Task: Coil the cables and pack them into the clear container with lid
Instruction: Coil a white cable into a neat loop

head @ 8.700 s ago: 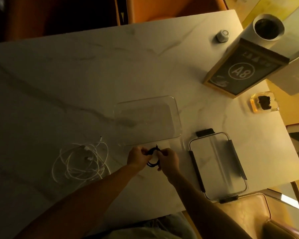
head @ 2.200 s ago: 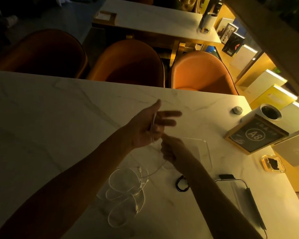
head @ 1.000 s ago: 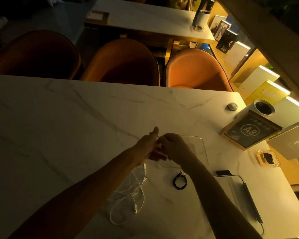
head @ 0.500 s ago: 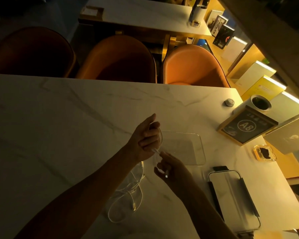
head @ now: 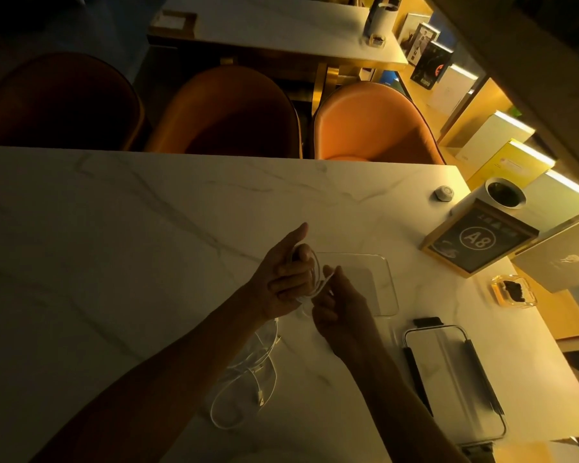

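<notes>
Over container (head: 381,289) — right hand (head: 340,305) risen, meeting left hand (head: 286,275).

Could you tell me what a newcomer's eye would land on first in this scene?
First, the two bare hands mid-table: the left hand has a thin white cable looped round its fingers, and the right hand pinches it. Just behind them lies the clear rectangular container; its black-clipped clear lid lies right.
</notes>
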